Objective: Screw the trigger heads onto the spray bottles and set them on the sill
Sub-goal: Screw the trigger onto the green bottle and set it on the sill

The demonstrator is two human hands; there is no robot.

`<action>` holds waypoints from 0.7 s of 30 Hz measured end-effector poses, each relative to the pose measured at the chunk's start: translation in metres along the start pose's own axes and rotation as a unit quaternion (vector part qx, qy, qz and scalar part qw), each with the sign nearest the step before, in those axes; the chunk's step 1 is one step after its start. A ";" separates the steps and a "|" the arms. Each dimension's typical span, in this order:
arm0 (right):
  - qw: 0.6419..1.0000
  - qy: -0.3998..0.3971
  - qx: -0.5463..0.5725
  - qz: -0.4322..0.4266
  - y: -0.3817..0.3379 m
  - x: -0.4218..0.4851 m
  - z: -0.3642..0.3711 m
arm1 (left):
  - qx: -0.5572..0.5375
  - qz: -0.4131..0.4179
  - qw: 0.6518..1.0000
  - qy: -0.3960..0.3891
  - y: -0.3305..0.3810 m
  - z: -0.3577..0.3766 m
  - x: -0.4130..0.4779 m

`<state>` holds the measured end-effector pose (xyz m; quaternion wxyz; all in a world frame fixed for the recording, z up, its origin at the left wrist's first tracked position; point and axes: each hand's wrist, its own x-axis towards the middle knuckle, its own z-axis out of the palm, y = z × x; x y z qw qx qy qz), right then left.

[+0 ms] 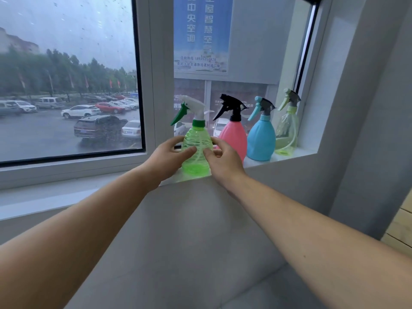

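Note:
A clear green spray bottle [196,139] with a white and green trigger head [189,108] stands upright on the white sill [289,156]. My left hand [167,158] wraps its left side and my right hand [223,159] its right side, fingers on the bottle's body. To its right on the sill stand a pink bottle [234,137] with a black trigger head, a blue bottle [260,139] with a grey and blue head, and a pale yellow-green clear bottle [286,132] with a grey head. All the trigger levers point left.
A window pane [66,85] at the left looks out on a wet car park. A white window post [160,63] rises behind the green bottle. A grey wall [356,130] closes the sill on the right. Below the sill lies a grey ledge [189,241].

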<state>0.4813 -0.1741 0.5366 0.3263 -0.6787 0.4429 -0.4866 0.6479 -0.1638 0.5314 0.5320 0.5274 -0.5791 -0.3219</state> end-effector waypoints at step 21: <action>1.000 0.024 0.000 -0.003 0.009 0.011 0.006 | 0.062 -0.027 0.994 0.083 -0.003 0.010 0.009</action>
